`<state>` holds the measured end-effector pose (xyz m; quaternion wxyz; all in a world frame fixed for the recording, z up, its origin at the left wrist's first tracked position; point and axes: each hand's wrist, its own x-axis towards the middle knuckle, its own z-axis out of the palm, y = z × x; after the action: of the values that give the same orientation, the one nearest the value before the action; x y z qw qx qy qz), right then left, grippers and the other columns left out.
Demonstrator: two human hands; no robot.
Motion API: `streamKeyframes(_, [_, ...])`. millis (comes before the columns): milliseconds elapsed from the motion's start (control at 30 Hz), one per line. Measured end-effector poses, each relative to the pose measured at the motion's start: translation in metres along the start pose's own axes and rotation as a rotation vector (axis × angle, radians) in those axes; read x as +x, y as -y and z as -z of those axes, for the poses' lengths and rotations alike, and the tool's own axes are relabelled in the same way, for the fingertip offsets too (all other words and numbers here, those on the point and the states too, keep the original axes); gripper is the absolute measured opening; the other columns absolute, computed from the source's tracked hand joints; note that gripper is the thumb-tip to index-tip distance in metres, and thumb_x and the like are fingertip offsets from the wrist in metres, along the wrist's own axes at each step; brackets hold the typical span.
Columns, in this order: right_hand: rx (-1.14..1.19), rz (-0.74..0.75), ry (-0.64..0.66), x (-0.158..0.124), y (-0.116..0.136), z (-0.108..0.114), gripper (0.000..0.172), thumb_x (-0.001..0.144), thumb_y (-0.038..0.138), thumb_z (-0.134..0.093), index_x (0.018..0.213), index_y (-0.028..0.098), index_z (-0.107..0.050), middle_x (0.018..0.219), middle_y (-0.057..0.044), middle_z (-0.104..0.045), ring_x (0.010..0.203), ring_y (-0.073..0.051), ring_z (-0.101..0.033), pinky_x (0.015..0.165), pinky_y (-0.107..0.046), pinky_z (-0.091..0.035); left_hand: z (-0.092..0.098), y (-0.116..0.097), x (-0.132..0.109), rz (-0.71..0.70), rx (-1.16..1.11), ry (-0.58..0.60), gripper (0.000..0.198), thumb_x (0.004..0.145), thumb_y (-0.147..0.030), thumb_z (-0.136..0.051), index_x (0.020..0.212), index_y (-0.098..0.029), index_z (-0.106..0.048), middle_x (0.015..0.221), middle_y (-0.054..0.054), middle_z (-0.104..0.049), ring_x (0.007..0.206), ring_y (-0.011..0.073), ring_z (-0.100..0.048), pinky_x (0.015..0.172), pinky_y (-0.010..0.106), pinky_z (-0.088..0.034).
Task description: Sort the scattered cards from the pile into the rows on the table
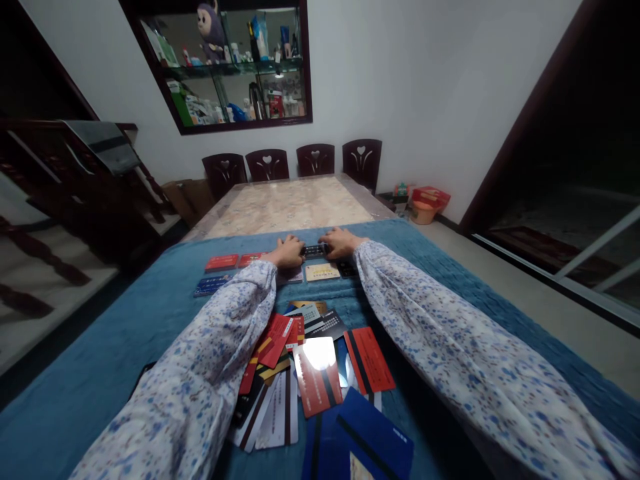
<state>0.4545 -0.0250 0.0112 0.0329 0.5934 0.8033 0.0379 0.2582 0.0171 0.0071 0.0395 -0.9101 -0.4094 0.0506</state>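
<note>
A black card (315, 251) with light print lies between my two hands at the far rows of cards. My left hand (287, 253) has its bent fingers at the card's left edge. My right hand (340, 242) pinches the right edge; the thumb is low and the fingertips are partly hidden. Just below sit a cream card (323, 271) and a dark card (347, 269), partly covered by my right sleeve. To the left are a red card (221, 262), another red card (251, 259) and a blue card (212, 285), the last partly behind my left sleeve.
Nearer me lies a loose, overlapping pile with an orange-red card (370, 360), a shiny card (318, 387), a large blue card (377, 437) and several others. A blue cloth (135, 313) covers the table's near part. Chairs (316, 160) stand along the far end.
</note>
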Motion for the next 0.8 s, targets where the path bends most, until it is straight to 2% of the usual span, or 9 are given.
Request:
streamKeyframes(133, [0.020,0.006,-0.029,-0.006,0.000,0.002,0.064,0.080,0.039,-0.068,0.142,0.024,-0.058,0.134,-0.015,-0.063,0.126,-0.038,-0.050,0.095,-0.047,-0.045,0.005,-0.004,-0.008,-0.007,-0.002,-0.049,0.041,0.089,-0.023,-0.051,0.128,-0.018,-0.061,0.140,0.016,-0.055,0.137,0.0343,-0.038,0.103,0.054,-0.038])
streamKeyframes(300, [0.032,0.026,-0.095,-0.020,0.004,0.007,0.050,0.087,0.039,-0.064,0.134,0.023,-0.064,0.130,-0.014,-0.065,0.123,-0.035,-0.050,0.093,-0.042,-0.041,0.007,-0.008,-0.019,-0.048,-0.025,-0.141,0.036,0.090,-0.021,-0.051,0.123,-0.018,-0.065,0.134,0.015,-0.059,0.131,0.0341,-0.041,0.100,0.052,-0.037])
streamKeyframes(500, [0.020,0.063,-0.158,-0.045,0.016,0.016,0.026,0.093,0.026,-0.055,0.109,0.020,-0.075,0.113,-0.012,-0.072,0.109,-0.028,-0.052,0.082,-0.034,-0.034,0.006,-0.016,-0.037,-0.112,-0.059,-0.233,0.030,0.091,-0.019,-0.050,0.112,-0.017,-0.071,0.124,0.016,-0.063,0.127,0.0346,-0.042,0.097,0.051,-0.035])
streamKeyframes(633, [-0.002,0.058,-0.203,-0.063,0.026,0.017,0.026,0.096,0.022,-0.050,0.100,0.018,-0.076,0.106,-0.013,-0.074,0.105,-0.027,-0.052,0.077,-0.034,-0.030,0.009,-0.027,-0.055,-0.142,-0.084,-0.297,0.025,0.089,-0.016,-0.051,0.101,-0.018,-0.074,0.115,0.015,-0.066,0.123,0.0342,-0.044,0.095,0.051,-0.036])
streamKeyframes(800, [-0.007,0.062,-0.230,-0.086,0.034,0.012,0.026,0.096,0.022,-0.050,0.100,0.021,-0.076,0.112,-0.011,-0.073,0.104,-0.026,-0.051,0.078,-0.035,-0.029,0.012,-0.045,-0.077,-0.186,-0.095,-0.341,0.020,0.085,-0.011,-0.056,0.089,-0.017,-0.075,0.107,0.014,-0.070,0.124,0.0343,-0.045,0.094,0.051,-0.035])
